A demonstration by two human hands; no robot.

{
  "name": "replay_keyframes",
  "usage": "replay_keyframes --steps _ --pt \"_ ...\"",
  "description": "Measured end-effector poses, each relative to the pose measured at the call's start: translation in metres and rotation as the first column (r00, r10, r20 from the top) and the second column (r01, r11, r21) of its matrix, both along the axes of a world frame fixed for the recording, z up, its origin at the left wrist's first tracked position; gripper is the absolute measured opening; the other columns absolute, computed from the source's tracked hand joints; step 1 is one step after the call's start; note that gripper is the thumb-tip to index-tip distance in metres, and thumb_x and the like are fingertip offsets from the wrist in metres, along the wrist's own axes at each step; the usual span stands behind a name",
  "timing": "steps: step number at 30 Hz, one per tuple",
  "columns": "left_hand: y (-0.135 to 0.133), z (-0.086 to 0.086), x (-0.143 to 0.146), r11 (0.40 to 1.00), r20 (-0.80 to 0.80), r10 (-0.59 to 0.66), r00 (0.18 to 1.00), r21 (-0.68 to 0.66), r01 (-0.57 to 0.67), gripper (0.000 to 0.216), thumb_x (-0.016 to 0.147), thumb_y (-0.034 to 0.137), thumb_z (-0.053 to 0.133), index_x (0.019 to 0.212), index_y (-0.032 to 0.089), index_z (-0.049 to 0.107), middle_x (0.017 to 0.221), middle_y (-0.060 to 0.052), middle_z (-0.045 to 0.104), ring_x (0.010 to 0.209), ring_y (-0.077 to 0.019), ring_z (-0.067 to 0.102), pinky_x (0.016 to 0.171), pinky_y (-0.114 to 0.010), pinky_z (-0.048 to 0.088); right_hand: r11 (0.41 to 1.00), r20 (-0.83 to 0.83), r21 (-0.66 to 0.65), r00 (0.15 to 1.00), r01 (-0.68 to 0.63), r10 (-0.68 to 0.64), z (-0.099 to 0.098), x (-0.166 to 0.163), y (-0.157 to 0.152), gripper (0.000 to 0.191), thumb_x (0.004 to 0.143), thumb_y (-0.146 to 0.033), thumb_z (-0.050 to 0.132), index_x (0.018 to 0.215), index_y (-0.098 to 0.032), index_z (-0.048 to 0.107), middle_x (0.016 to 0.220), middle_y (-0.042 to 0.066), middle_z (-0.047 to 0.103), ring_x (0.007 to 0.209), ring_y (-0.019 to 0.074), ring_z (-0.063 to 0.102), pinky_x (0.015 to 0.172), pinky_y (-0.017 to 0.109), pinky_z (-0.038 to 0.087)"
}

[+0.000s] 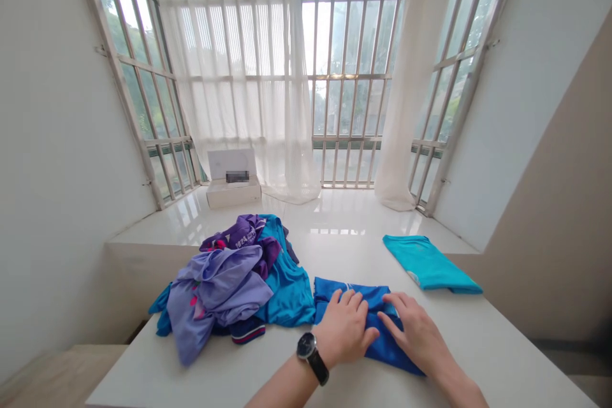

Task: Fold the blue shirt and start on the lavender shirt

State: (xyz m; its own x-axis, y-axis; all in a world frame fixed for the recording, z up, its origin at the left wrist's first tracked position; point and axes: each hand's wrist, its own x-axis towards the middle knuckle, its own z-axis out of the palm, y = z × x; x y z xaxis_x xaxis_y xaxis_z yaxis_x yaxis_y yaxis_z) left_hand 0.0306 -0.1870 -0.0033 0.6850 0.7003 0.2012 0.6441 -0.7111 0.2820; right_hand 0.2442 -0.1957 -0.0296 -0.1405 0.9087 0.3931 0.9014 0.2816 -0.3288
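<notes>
Blue garment (pixel 374 298), partly hidden

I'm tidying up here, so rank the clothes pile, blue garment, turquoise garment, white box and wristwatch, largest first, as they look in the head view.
1. Clothes pile
2. Blue garment, though the left hand and right hand partly cover it
3. Turquoise garment and white box: too alike to rank
4. Wristwatch

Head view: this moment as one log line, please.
left hand: on blue garment; right hand: at its right side; clothes pile: left; folded turquoise garment: right
</notes>
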Motion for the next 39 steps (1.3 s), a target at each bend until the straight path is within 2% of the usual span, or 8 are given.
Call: replay_keyframes --steps 3,9,14,16,19,24,29,39 --pt "0.004 -0.004 0.005 0.999 0.022 -0.047 0.999 -0.006 0.047 0.058 0.101 0.051 0.036 0.145 0.015 0.043 0.15 -0.015 0.046 0.14 -0.0324 0.038 0.115 -0.055 0.03 0.997 0.057 0.043 0.996 -0.064 0.061 -0.003 0.001 0.011 0.026 0.091 -0.034 0.054 0.11 -0.025 0.069 0.119 0.01 0.069 0.112 0.0271 0.063 0.097 0.044 0.051" --pt "0.007 -0.008 -0.014 0.996 -0.003 -0.09 0.996 -0.019 0.09 0.056 0.102 0.049 0.036 0.149 0.018 0.038 0.155 -0.013 0.039 0.143 -0.0325 0.033 0.116 -0.054 0.028 0.997 0.029 -0.015 0.996 -0.08 0.08 -0.018 0.012 0.014 0.021 0.094 -0.038 0.053 0.091 -0.027 0.071 0.104 0.006 0.072 0.097 0.0243 0.068 0.089 0.041 0.054" --pt "0.019 0.01 -0.049 0.997 -0.015 0.071 0.997 0.022 -0.071 0.022 0.095 0.031 0.054 0.113 0.021 0.064 0.125 -0.009 0.062 0.12 -0.0279 0.053 0.104 -0.043 0.042 0.996 -0.022 -0.031 0.997 -0.081 0.08 -0.019 0.015 0.011 0.023 0.094 -0.041 0.051 0.092 -0.029 0.07 0.105 0.006 0.071 0.096 0.0234 0.067 0.09 0.039 0.053" --pt "0.026 0.014 -0.063 0.991 -0.028 0.131 0.991 -0.005 -0.131 0.012 0.092 0.03 0.06 0.098 0.021 0.067 0.107 -0.007 0.066 0.106 -0.0254 0.058 0.094 -0.038 0.046 0.992 -0.028 -0.073 0.994 -0.107 0.105 -0.016 0.013 0.013 0.024 0.095 -0.039 0.049 0.089 -0.028 0.07 0.102 0.005 0.071 0.093 0.0221 0.068 0.088 0.037 0.053" --pt "0.035 0.013 -0.079 0.982 -0.015 0.17 0.985 -0.078 -0.171 0.014 0.089 0.035 0.065 0.087 0.021 0.066 0.094 -0.004 0.066 0.093 -0.0224 0.06 0.083 -0.032 0.047 0.979 -0.023 -0.158 0.992 -0.129 0.127 -0.008 0.012 0.017 0.026 0.095 -0.036 0.047 0.084 -0.027 0.069 0.095 0.004 0.071 0.088 0.0209 0.068 0.083 0.035 0.053" --pt "0.036 0.002 -0.084 0.962 0.062 0.251 0.966 -0.129 -0.242 0.019 0.089 0.039 0.064 0.091 0.021 0.065 0.094 -0.004 0.067 0.089 -0.0207 0.061 0.077 -0.028 0.046 0.965 -0.032 -0.23 0.992 -0.126 0.122 0.004 0.011 0.016 0.027 0.093 -0.038 0.048 0.083 -0.028 0.071 0.098 0.004 0.072 0.089 0.0207 0.069 0.081 0.032 0.054" --pt "0.031 0.002 -0.082 0.959 0.081 0.26 0.962 -0.139 -0.248 0.014 0.09 0.035 0.062 0.093 0.022 0.067 0.094 -0.003 0.069 0.09 -0.0204 0.062 0.078 -0.028 0.046 0.963 -0.055 -0.229 0.989 -0.144 0.135 0.009 0.011 0.01 0.035 0.096 -0.047 0.045 0.085 -0.03 0.074 0.103 0.004 0.073 0.093 0.0208 0.07 0.085 0.032 0.055" --pt "0.031 -0.005 -0.077 0.933 0.153 0.337 0.929 -0.187 -0.308 0.016 0.089 0.031 0.06 0.103 0.023 0.065 0.099 -0.003 0.07 0.094 -0.0207 0.065 0.079 -0.028 0.046 0.964 -0.078 -0.221 0.988 -0.149 0.135 -0.002 0.018 0.008 0.029 0.092 -0.048 0.053 0.095 -0.029 0.075 0.112 0.006 0.071 0.101 0.0223 0.069 0.091 0.033 0.055"
